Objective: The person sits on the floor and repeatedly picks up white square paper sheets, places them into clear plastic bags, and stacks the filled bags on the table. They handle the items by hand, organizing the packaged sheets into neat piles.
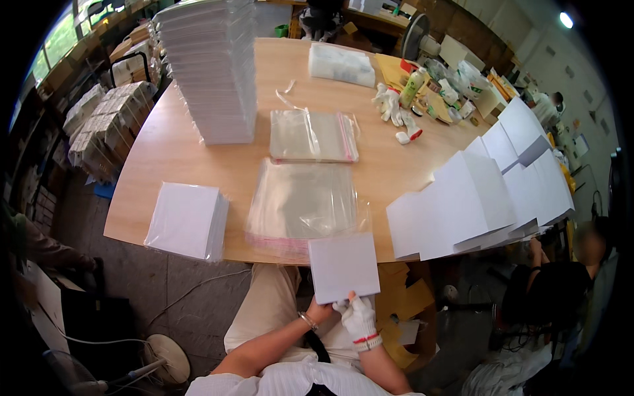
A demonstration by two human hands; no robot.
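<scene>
A square white stack of paper [345, 267] is held at the table's front edge, its far edge over the clear plastic bags. My left hand [319, 310], bare and with a bracelet at the wrist, grips its near left corner; most of its fingers are hidden under the paper. My right hand [358, 319], in a white glove with bare fingertips, pinches the near edge with the thumb on top. Just beyond lies a pile of clear plastic bags [304, 198] with pink strips, and behind it a second bag pile [307, 135].
A wrapped white stack [183, 221] sits at the left, with a tall pile of wrapped stacks [221, 86] behind. Unwrapped white paper stacks [469, 195] stand on the right. Gloves [389, 105], a bottle [413, 87] and a plastic-wrapped bundle [340, 64] lie farther back. A person [548, 284] sits at right.
</scene>
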